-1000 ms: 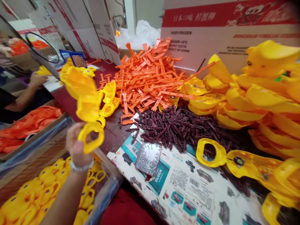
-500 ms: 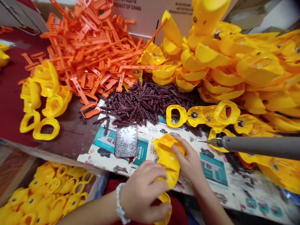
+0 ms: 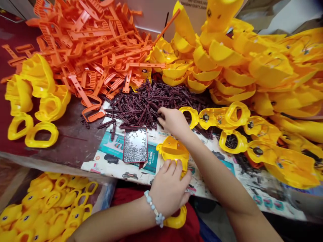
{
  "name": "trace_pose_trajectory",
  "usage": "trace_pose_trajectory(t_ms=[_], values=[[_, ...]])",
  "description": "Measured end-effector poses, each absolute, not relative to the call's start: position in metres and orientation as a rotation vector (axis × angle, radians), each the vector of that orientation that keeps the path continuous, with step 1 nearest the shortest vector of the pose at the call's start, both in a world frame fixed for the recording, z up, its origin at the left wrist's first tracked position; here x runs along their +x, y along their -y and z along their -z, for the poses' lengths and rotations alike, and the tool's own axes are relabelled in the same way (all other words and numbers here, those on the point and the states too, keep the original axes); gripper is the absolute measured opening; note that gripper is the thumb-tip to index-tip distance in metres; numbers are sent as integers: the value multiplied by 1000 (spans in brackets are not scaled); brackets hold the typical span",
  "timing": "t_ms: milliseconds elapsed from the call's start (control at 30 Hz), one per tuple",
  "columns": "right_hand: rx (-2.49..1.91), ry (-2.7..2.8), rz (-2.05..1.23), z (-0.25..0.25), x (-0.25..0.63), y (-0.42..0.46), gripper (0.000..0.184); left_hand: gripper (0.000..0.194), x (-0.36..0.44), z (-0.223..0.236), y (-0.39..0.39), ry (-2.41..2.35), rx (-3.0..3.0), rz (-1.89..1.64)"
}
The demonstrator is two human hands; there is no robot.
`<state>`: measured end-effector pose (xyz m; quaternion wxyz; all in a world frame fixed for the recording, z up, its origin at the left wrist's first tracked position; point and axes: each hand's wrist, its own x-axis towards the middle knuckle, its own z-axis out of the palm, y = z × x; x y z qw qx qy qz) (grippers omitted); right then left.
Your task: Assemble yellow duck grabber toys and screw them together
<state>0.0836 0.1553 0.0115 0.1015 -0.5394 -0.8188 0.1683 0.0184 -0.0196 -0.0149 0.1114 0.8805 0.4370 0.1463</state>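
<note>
The printed paper sheet (image 3: pixel 111 151) reads "GLOCK" in two spots.

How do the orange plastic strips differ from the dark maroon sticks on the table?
The orange plastic strips are long, flat and partly ladder-like, while the dark maroon sticks are much shorter and thinner. The orange plastic strips form a taller heap toward the back, and the dark maroon sticks lie in a lower spread in front of it. The right hand touches the dark maroon sticks, not the orange plastic strips. Both are loose, jumbled heaps of small parts.

Bright even light, soft shadows, curved edges
</note>
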Motion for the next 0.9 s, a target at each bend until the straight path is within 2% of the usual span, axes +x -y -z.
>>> trace_pose_trajectory(t_ms=[267,400,500,667,800,900], values=[[-1663,2243,-627,-13,147,-112,25,52,21,18,21,-1311,2576,-442],[-1713,2214,-573,-6,174,-93,9,53,21,16,27,-1353,2582,-445],[-1751,2282,-522,-2,188,-82,8,54,21,14,33,-1375,2570,-443],[-1791,2261,-381,11,185,-81,12,48,23,15,33,-1384,2553,-415],[-1704,2326,-482,5,177,-86,12,46,24,14,33,-1385,2572,-400],[-1521,2158,-536,-15,175,-80,15,47,24,13,33,-1388,2579,-415]])
